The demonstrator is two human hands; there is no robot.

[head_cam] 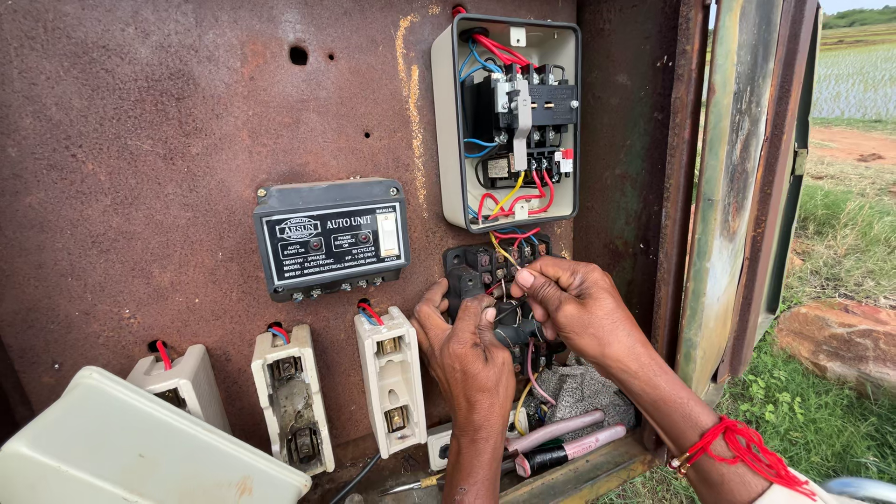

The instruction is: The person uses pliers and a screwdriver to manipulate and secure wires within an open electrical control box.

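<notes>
Both my hands work at a black terminal block (pixel 478 266) mounted on a rusty metal panel (pixel 140 131). My left hand (pixel 464 345) presses its fingers against the lower part of the block, by a small black round part. My right hand (pixel 571 303) pinches a thin wire at the block's screws, with a red thread band on its wrist. Red, blue and yellow wires run from the block up into an open cream starter box (pixel 509 121) holding a black contactor.
A grey control unit (pixel 331 238) sits left of the block. Three white porcelain fuse holders (pixel 389 378) line the bottom, beside a cream cover (pixel 131 453). Pink-handled pliers (pixel 560 437) and a screwdriver lie on the ledge. The cabinet door (pixel 747 177) stands open at right, with grass beyond.
</notes>
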